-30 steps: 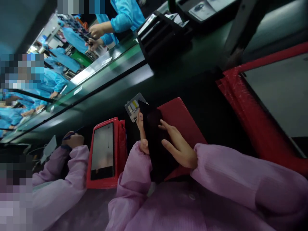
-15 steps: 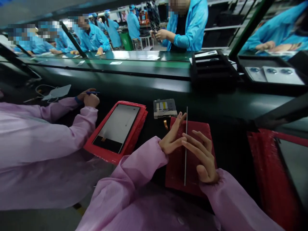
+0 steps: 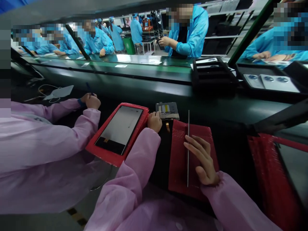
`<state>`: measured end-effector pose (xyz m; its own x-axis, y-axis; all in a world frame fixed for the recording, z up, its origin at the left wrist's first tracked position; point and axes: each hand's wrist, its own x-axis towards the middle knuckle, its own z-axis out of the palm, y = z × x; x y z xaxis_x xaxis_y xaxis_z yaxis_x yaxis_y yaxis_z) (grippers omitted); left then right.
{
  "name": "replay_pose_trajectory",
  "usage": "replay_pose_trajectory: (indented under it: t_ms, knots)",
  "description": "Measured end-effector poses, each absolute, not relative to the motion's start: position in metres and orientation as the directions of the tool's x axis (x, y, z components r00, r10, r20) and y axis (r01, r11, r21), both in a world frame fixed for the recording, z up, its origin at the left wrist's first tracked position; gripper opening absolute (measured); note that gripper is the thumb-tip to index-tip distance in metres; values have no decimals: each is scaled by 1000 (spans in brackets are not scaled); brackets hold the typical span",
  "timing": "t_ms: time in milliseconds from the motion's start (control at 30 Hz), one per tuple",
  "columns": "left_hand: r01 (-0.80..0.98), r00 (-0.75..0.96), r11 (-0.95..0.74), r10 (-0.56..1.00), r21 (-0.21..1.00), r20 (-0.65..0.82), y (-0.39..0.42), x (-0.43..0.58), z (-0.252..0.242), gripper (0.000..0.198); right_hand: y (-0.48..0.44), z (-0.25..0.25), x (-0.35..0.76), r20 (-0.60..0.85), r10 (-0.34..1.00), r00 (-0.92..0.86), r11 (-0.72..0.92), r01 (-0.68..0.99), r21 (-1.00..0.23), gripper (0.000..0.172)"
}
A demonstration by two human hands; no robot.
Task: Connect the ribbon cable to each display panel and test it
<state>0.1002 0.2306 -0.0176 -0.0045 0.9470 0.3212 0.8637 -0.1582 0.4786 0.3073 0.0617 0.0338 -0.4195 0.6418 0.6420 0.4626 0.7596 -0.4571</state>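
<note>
My left hand (image 3: pixel 155 122) is at the right edge of a red bubble-wrap pouch with a flat screen panel (image 3: pixel 121 126) on it. Its fingers are curled, and their tips meet the left edge of a small flat electronic module (image 3: pixel 169 110) with a yellow patch. What they grip, if anything, is hidden. My right hand (image 3: pixel 202 158) has its fingers laid across the top edge of a thin panel (image 3: pixel 188 128). This panel, seen edge-on as a pale line, stands upright on another red bubble-wrap pouch (image 3: pixel 178 163). The thumb sits to the right of it.
A stack of red pouches with a screen (image 3: pixel 295 166) lies at the right. Black trays (image 3: pixel 216 72) stand beyond, beside a green-edged conveyor (image 3: pixel 134 72). At the left, a co-worker's pink sleeve (image 3: pixel 67 128) and hands come close. A white device with a cable (image 3: pixel 59 93) lies further left.
My left hand has left the thin panel and moved left to the module's edge, its fingers now curled. My right hand stays on the thin panel.
</note>
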Motion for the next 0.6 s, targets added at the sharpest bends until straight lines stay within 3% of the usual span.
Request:
replay_pose_trajectory:
  t_ms: [367, 600]
  knots:
    - [944, 56, -144, 957, 295, 286, 234, 96, -18, 44, 61, 33, 309, 631, 649, -426, 757, 451, -474, 62]
    - [960, 72, -146, 954, 241, 291, 233, 99, -16, 44, 62, 33, 309, 638, 635, -435, 768, 440, -465, 62]
